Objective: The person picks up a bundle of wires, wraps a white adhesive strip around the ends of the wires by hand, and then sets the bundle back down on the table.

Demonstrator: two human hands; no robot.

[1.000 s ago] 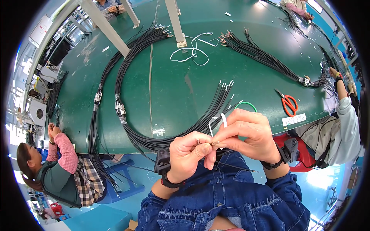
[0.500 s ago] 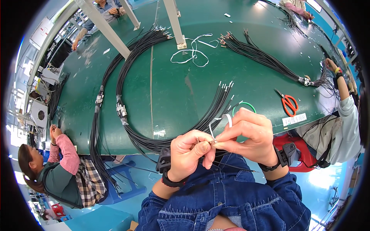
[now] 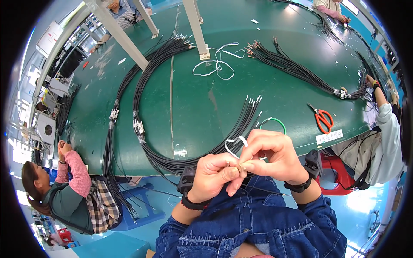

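The green bench (image 3: 206, 112) carries long black cable harnesses (image 3: 142, 99) curving toward its near edge, where one bundle's terminal ends (image 3: 253, 103) fan out; red-handled scissors (image 3: 322, 118) lie well to the right. Both hands work just off that edge. The left hand (image 3: 213, 174) is closed, pinching thin black wires (image 3: 262, 189) at the fingertips. The right hand (image 3: 271, 155) pinches a white tie strip (image 3: 234, 144), apparently looped around them. Recommended: keep the wires gathered tight and aligned while cinching the strip.
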